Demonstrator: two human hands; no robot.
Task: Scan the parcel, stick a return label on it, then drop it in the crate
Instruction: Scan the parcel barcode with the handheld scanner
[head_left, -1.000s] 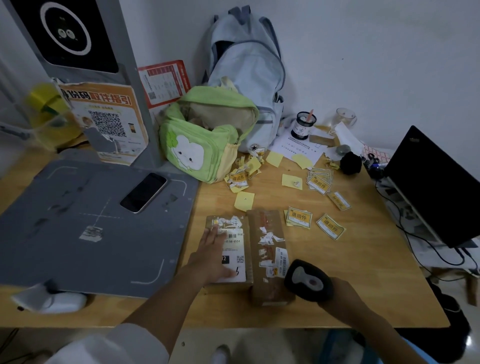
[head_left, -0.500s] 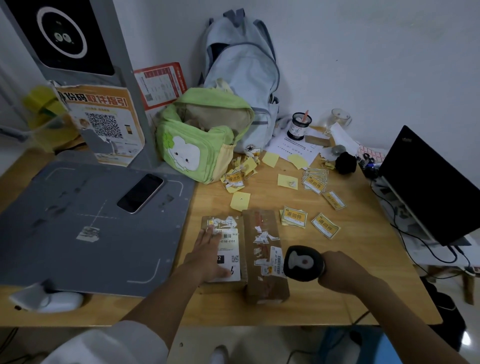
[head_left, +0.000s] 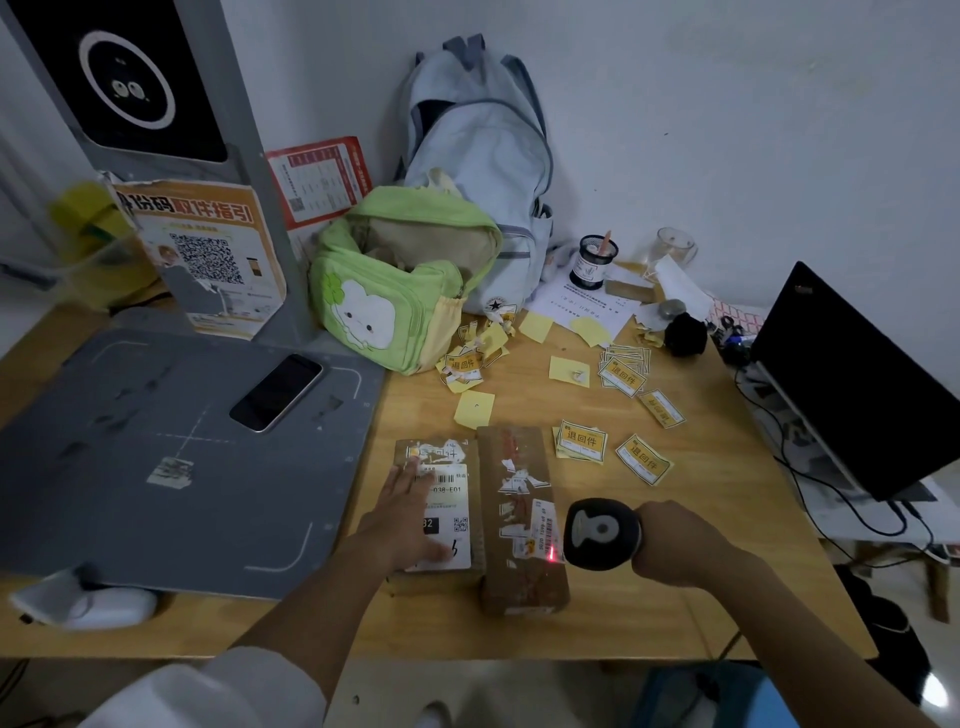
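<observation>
Two brown cardboard parcels lie side by side on the wooden table. My left hand rests flat, fingers spread, on the white shipping label of the left parcel. The right parcel is taller and carries torn label scraps. My right hand grips a black barcode scanner just right of that parcel. A red scanner dot shows on the parcel's label near the scanner head. Yellow return labels lie on the table behind the parcels. No crate is in view.
A grey scanning mat with a phone lies to the left. Behind stand a green bag and a pale blue backpack. A black laptop with cables sits on the right. Yellow paper scraps litter the table's middle.
My right hand has brought the scanner up from the table's front edge and to the right parcel's side, and a red dot now shows. The left hand stays on the left parcel.
</observation>
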